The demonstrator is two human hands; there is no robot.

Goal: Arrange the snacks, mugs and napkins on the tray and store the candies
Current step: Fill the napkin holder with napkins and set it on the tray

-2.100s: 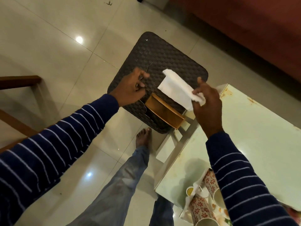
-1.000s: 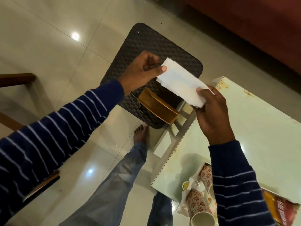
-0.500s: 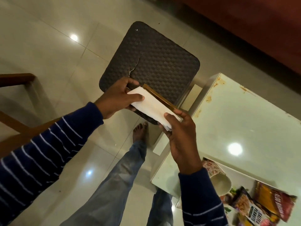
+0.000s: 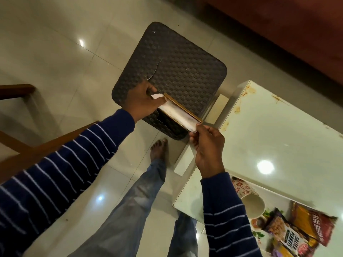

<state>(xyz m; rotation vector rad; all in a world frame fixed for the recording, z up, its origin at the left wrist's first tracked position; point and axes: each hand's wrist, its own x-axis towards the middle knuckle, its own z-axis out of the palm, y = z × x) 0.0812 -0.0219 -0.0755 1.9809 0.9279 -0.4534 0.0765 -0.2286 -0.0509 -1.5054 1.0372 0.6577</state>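
Observation:
A folded white napkin (image 4: 178,114) lies against a wooden napkin holder (image 4: 182,108) on a dark woven stool (image 4: 181,69). My left hand (image 4: 142,101) pinches the napkin's left end. My right hand (image 4: 207,145) pinches its right end near the table corner. At the lower right, a white tray (image 4: 269,193) on the table holds a floral mug (image 4: 248,197) lying on its side, a salted peanuts packet (image 4: 285,232) and an orange-red snack packet (image 4: 313,223). No candies are visible.
The pale glass-topped table (image 4: 278,136) fills the right side. A wooden chair frame (image 4: 16,145) stands at the left. A dark red sofa (image 4: 278,25) runs along the top right. My legs and a bare foot (image 4: 159,149) stand on the glossy tiled floor.
The napkin was held up in the air by my right hand; both hands brought it down and set it along the wooden holder on the stool. The view shifted and the tray's snack packets came into sight.

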